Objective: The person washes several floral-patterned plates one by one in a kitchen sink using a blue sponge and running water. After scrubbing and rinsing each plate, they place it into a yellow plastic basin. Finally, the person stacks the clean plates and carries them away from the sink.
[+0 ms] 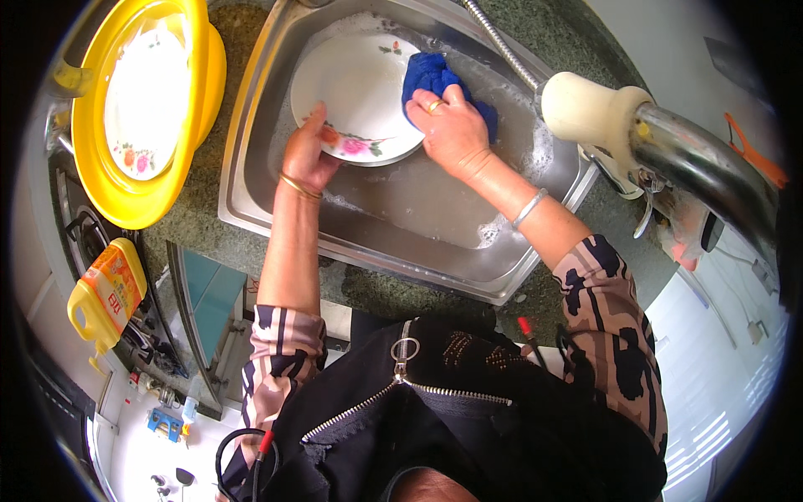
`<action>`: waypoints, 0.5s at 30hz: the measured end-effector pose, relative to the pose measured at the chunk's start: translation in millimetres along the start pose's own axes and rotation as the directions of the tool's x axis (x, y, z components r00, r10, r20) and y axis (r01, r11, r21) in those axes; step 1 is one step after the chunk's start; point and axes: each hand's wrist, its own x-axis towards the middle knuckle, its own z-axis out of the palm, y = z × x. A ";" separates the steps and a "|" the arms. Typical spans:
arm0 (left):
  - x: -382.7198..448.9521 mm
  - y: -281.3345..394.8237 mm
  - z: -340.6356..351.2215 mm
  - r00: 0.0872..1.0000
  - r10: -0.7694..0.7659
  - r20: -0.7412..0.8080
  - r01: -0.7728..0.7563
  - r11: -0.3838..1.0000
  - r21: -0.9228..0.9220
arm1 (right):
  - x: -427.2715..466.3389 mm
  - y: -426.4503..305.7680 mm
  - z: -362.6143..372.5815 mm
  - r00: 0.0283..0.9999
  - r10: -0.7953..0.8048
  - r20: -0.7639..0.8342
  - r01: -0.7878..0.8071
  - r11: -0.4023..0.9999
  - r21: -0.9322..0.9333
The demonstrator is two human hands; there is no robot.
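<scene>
A white plate (pixel 357 81) with a floral rim is held tilted over the stainless steel sink (pixel 414 260). My left hand (pixel 308 150) grips its lower left edge, thumb on top and fingers underneath. Bunched under my right hand (pixel 453 128) is a wet blue cloth (pixel 433 72), pressed against the plate's right rim. Some of the cloth hangs past the rim, over the water. Cloudy water (pixel 433 207) with patches of suds covers the sink's bottom. A second rim seems to show just beneath the plate, but I cannot tell whether it is another dish.
Left of the sink, a yellow basin (pixel 141 210) holds a white floral plate (pixel 147 113). A yellow detergent jug (pixel 113 288) stands farther left. The faucet (pixel 684 150) and its flexible metal hose (pixel 502 44) reach in from the right. Dark stone counter (pixel 244 251) borders the sink.
</scene>
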 end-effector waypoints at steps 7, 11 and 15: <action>-46.2 -10.4 4.0 0.895 0.444 -0.047 -0.436 0.891 0.124 | -11.3 -74.3 -23.2 0.992 -0.096 -0.080 0.111 0.969 0.221; -65.1 28.8 -21.3 0.966 0.246 0.082 -0.258 0.877 0.405 | -24.9 -48.0 -30.1 0.992 -0.128 -0.016 0.128 0.991 0.044; -69.7 45.6 -31.6 0.988 0.053 0.147 -0.110 0.905 0.410 | -19.2 -19.3 -33.0 0.940 -0.219 -0.263 0.239 0.970 0.046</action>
